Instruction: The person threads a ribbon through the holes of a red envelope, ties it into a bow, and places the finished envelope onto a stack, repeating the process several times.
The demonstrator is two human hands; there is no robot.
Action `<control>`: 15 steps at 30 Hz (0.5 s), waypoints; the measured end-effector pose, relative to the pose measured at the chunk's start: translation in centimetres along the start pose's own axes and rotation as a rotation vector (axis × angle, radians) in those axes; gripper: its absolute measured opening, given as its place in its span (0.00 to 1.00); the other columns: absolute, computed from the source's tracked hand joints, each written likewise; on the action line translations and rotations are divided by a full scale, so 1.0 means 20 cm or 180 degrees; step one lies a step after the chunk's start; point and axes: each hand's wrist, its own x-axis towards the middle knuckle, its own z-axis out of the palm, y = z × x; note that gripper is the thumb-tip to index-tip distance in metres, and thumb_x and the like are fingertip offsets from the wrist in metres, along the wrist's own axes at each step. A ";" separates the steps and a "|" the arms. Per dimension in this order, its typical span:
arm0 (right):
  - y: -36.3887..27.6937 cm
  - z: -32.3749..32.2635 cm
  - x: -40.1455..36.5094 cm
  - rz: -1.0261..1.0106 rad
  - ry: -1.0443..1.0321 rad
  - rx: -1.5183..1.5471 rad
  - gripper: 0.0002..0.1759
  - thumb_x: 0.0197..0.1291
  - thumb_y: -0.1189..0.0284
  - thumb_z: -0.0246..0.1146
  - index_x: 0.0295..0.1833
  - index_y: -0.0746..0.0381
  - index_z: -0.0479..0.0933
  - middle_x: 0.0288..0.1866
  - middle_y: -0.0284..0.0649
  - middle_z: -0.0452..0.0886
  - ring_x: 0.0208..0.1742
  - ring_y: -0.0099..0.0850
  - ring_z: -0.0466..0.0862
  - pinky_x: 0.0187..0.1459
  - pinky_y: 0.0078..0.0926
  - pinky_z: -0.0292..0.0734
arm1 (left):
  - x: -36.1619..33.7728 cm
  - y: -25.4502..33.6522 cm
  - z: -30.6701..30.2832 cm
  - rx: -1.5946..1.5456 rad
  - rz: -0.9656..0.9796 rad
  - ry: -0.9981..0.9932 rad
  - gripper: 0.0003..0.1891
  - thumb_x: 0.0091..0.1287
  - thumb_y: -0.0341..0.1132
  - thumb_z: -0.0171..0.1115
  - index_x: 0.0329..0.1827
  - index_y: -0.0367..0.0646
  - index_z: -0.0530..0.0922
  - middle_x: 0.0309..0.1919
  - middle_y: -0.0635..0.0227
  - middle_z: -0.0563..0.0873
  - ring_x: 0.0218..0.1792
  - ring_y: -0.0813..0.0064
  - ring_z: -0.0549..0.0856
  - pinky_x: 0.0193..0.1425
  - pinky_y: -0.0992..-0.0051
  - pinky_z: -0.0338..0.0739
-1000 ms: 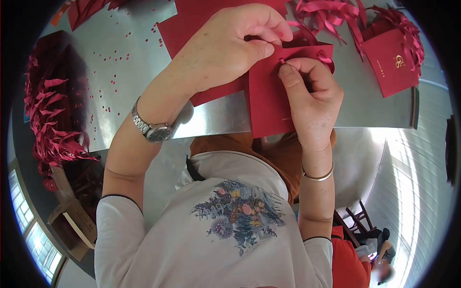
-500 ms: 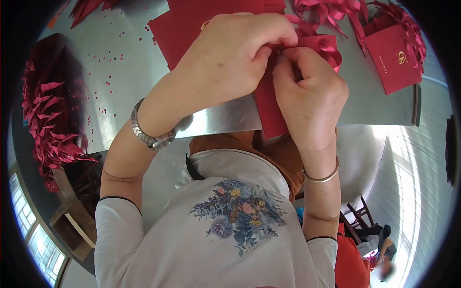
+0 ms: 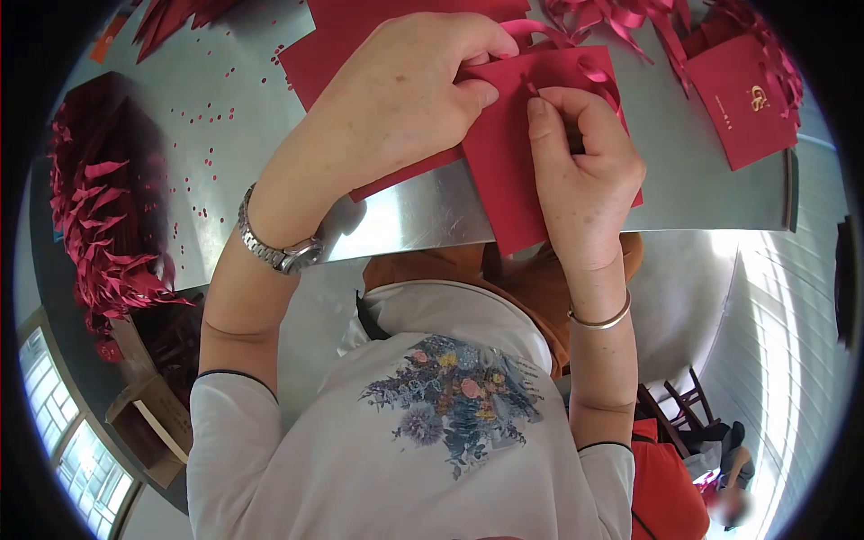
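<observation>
A red paper gift bag lies at the table's near edge, partly covered by my hands. My left hand, with a watch on its wrist, is closed on the bag's upper left edge, thumb on the near side. My right hand, a bangle on its wrist, pinches a thin red ribbon end near the top of the bag. More of the shiny ribbon loops out at the bag's upper right and behind its top edge.
Red bags lie flat beyond my left hand. A finished-looking bag with gold lettering and ribbons stands at the right. A pile of ribboned bags fills the left side. Small red paper dots are scattered on the metal table.
My hands have moved apart, the left going up and left. More of the bag's front shows between them. My right hand has stayed near the ribbon end.
</observation>
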 end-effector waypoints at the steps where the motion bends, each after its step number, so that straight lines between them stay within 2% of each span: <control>1: 0.00 0.00 0.00 0.0013 0.0006 0.0007 0.03 0.55 0.77 0.68 0.36 0.63 0.82 0.32 0.40 0.84 0.31 0.36 0.84 0.34 0.28 0.80 | 0.01 0.02 -0.01 0.0118 0.0007 0.0007 0.13 0.55 0.26 0.62 0.45 0.38 0.83 0.32 0.54 0.86 0.36 0.56 0.85 0.41 0.62 0.79; 2: 0.01 0.00 -0.01 -0.0020 0.0056 0.0005 0.03 0.55 0.77 0.68 0.36 0.63 0.82 0.32 0.40 0.84 0.31 0.35 0.84 0.34 0.28 0.80 | 0.03 0.05 -0.03 0.0124 0.0008 -0.0002 0.13 0.55 0.26 0.62 0.45 0.38 0.83 0.32 0.54 0.86 0.36 0.56 0.85 0.41 0.62 0.79; 4: 0.01 0.01 -0.01 -0.0049 0.0103 0.0009 0.03 0.55 0.77 0.68 0.36 0.62 0.82 0.32 0.39 0.84 0.31 0.35 0.84 0.34 0.28 0.80 | 0.08 0.17 -0.10 -0.0054 -0.1133 -0.0653 0.09 0.56 0.23 0.62 0.40 0.31 0.78 0.30 0.54 0.82 0.35 0.59 0.83 0.42 0.70 0.77; 5: 0.01 0.00 -0.01 -0.0099 0.0099 0.0016 0.03 0.55 0.77 0.69 0.36 0.62 0.82 0.32 0.39 0.84 0.31 0.35 0.84 0.35 0.28 0.80 | 0.08 0.15 -0.10 -0.0046 -0.1139 -0.0653 0.09 0.56 0.23 0.62 0.40 0.31 0.78 0.30 0.54 0.82 0.35 0.59 0.83 0.42 0.70 0.77; 7: 0.02 0.00 -0.01 -0.0142 0.0088 0.0043 0.03 0.55 0.77 0.69 0.36 0.62 0.82 0.32 0.39 0.85 0.32 0.35 0.84 0.36 0.28 0.80 | 0.07 0.09 -0.10 0.0497 -0.0423 -0.0772 0.10 0.54 0.25 0.64 0.38 0.30 0.78 0.31 0.52 0.81 0.38 0.54 0.82 0.46 0.66 0.76; 8: 0.02 0.00 -0.01 -0.0177 0.0091 0.0001 0.04 0.55 0.77 0.69 0.36 0.62 0.82 0.32 0.39 0.85 0.32 0.35 0.84 0.36 0.28 0.80 | 0.07 0.07 -0.10 0.0505 -0.0438 -0.0775 0.10 0.54 0.25 0.64 0.38 0.30 0.78 0.31 0.52 0.81 0.38 0.54 0.82 0.46 0.66 0.76; 10: 0.02 0.00 -0.01 -0.0208 0.0084 -0.0034 0.04 0.55 0.77 0.69 0.36 0.62 0.82 0.32 0.38 0.85 0.33 0.35 0.84 0.37 0.28 0.79 | 0.05 0.05 -0.10 0.0372 -0.0036 -0.0700 0.10 0.53 0.25 0.64 0.37 0.30 0.79 0.35 0.51 0.81 0.42 0.53 0.80 0.50 0.65 0.75; 15: 0.00 0.01 0.00 -0.0422 0.0077 -0.0109 0.04 0.54 0.77 0.69 0.35 0.61 0.81 0.32 0.38 0.84 0.33 0.36 0.83 0.36 0.29 0.79 | 0.04 0.02 -0.08 -0.0164 -0.0184 -0.0758 0.10 0.55 0.25 0.64 0.38 0.30 0.79 0.42 0.52 0.80 0.46 0.55 0.80 0.53 0.66 0.74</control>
